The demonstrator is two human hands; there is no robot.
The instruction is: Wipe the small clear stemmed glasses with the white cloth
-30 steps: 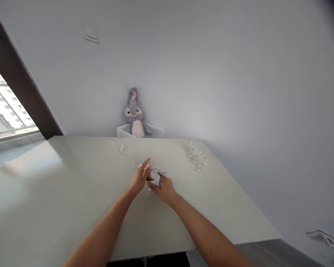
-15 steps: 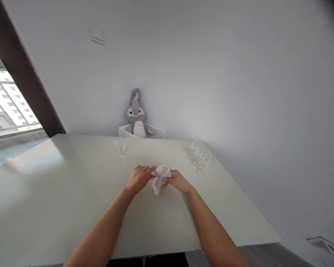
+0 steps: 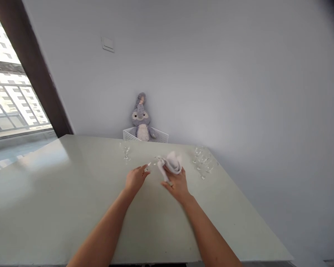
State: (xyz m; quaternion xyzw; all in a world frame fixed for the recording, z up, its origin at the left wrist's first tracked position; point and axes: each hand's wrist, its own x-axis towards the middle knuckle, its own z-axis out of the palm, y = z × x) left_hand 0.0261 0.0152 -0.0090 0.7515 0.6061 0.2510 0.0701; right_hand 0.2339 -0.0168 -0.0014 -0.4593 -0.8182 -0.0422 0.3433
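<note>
My left hand [image 3: 135, 179] is closed at the fingertips on a small clear stemmed glass [image 3: 153, 163], which lies tilted between my two hands; its outline is faint. A pale cloth [image 3: 173, 162] is bunched in my right hand [image 3: 178, 185], its upper part loose and blurred. The cloth's left edge comes up against the glass or just beside it; exact contact is hard to see. Another stemmed glass [image 3: 126, 150] stands upright on the table beyond my left hand.
Several clear stemmed glasses [image 3: 203, 158] stand close together near the table's right edge. At the back, a grey plush toy [image 3: 141, 118] sits in a white perforated basket [image 3: 161, 137] by the wall. The pale table [image 3: 72, 207] extends far to the left.
The cloth has come away from around the glass bowl and up to the right with my right hand. My left hand stays at the glass. The whole view has shifted slightly.
</note>
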